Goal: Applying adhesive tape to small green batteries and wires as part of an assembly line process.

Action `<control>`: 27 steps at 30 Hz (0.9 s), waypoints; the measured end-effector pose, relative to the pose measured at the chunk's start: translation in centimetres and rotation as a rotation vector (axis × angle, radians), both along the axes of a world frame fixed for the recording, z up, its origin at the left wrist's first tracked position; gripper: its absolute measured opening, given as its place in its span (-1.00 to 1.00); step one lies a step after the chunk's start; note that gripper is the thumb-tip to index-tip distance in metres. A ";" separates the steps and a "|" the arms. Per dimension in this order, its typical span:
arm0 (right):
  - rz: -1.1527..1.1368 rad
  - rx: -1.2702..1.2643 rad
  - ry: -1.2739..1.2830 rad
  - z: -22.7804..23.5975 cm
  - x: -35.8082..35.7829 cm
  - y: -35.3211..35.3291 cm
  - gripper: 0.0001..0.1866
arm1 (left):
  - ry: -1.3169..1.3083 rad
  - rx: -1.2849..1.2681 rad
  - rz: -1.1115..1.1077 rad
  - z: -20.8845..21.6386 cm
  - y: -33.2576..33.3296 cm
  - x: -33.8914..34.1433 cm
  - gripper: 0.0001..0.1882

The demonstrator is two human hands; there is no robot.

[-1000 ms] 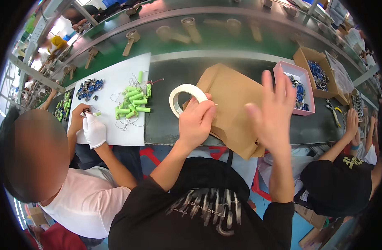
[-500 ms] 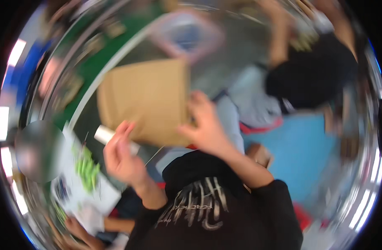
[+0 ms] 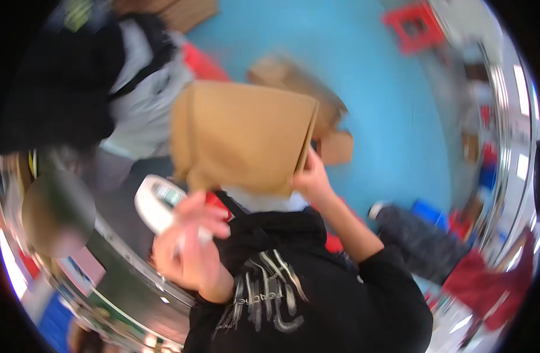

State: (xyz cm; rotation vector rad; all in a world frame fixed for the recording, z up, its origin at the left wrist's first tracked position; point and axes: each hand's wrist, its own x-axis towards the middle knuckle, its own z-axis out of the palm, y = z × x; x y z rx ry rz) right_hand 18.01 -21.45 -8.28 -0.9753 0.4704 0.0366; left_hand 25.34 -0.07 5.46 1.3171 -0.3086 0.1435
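Note:
A brown cardboard box [image 3: 246,132] hangs in front of my chest, tilted, with a gap along its right edge. Its right side is gripped by my right hand [image 3: 314,183], whose fingers are partly hidden behind the cardboard. Below the box's lower left corner, my left hand [image 3: 190,250] is closed on a white ring-shaped roll of tape [image 3: 149,203]. The tape's oval middle shows a pale patch. My left fingers are smeared by motion and cover part of the roll.
On the blue floor [image 3: 388,117] beyond the box lies another cardboard box [image 3: 335,147]. A red stool [image 3: 414,26] stands far right. A person in black and grey [image 3: 143,109] is close on the left. The green tabletop [image 3: 126,282] lies lower left, a dark red garment [image 3: 488,285] lower right.
My view has swung right, from the green table to the blue floor. The box came along in my right hand. The tape, edge-on before, now shows its round face.

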 end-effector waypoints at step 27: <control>-0.146 -1.342 0.572 -39.0 11.3 -23.8 -0.82 | 0.236 1.071 -0.053 -20.2 -8.8 9.5 -0.89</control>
